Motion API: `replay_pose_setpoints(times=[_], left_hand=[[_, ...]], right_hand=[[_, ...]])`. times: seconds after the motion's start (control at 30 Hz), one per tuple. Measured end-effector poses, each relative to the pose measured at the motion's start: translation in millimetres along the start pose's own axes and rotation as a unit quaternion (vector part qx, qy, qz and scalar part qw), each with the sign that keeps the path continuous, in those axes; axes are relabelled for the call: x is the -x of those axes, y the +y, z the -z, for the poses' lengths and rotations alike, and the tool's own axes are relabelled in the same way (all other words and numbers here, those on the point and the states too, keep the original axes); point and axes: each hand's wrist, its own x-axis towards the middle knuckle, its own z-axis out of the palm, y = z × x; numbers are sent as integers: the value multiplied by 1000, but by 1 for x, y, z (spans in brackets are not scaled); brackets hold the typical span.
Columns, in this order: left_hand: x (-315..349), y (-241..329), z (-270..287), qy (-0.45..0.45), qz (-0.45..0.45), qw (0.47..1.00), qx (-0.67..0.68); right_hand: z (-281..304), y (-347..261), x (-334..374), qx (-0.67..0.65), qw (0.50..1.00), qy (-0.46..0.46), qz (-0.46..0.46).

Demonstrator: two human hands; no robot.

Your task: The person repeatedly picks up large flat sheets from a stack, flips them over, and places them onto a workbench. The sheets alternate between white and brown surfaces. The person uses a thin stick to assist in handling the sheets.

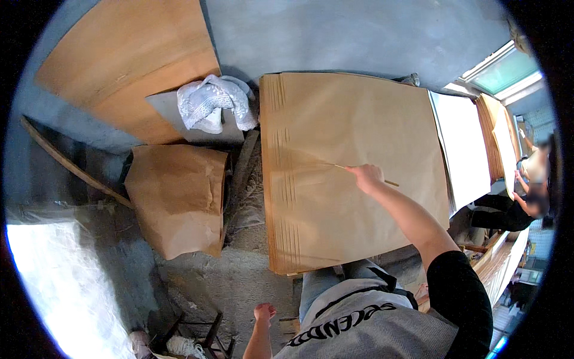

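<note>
My right hand is closed around a thin wooden stick over the middle of a large stack of brown paper sheets. One end of the stick points left, low over the top sheet. The other end sticks out to the right of my fist. Along the stack's left side the sheet edges lie stepped, one beside another. My left hand hangs low, away from the stack, with its fingers curled in. Nothing shows in it.
Left of the stack stands a crumpled brown paper covering. A white lace cloth lies on a grey board behind it. Wooden panels lean on the wall. White sheets stand to the right, with people beyond. A dark stool is at lower left.
</note>
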Motion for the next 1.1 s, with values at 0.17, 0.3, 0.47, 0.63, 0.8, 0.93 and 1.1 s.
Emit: replay_pose_setpoints(times=[0.17, 0.3, 0.47, 0.63, 0.8, 0.93, 1.1], left_hand=[[-19, 28, -23, 10, -240, 963, -123], [29, 105, -64, 4, -473, 881, -5], [106, 143, -95, 35, -585, 765, -268], [124, 157, -158, -32, -691, 562, -453], [113, 151, -165, -25, -599, 524, -605], [95, 140, -153, -19, -613, 431, -662], [94, 146, -158, -38, -626, 403, -667]], right_hand=[[3, -89, -9, -30, 997, 27, 69], [-66, -54, -22, -157, 984, 49, 69], [-41, 33, 19, -156, 985, 64, 37], [-3, -59, -1, -32, 999, 35, 13], [-15, -70, -1, -123, 992, 32, -8], [-35, 15, 22, -231, 967, 104, 29], [-29, -19, 20, -60, 995, 84, 4]])
